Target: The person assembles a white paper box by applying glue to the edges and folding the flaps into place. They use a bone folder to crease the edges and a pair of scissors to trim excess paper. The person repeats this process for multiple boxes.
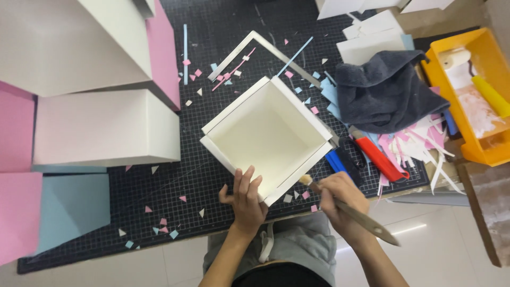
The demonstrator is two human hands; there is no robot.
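On the black cutting mat [159, 196], an open white box [268, 139] is steadied at its near corner by the left hand [245, 201], fingers pressed on the wall. It looks light, stiff and easily dented, best held by the walls. A brush [348, 210] is gripped in the right hand [340, 199], bristles touching the rim; paper scraps [164, 229] are scattered around.

Black cutting mat [159, 180] — white box [265, 135], paper scraps [164, 229]

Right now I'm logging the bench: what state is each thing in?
White box: open, empty, steadied by the left hand.
Brush: in the right hand, bristles at the box corner.
Grey towel: crumpled.
Yellow tray: holds a roller.
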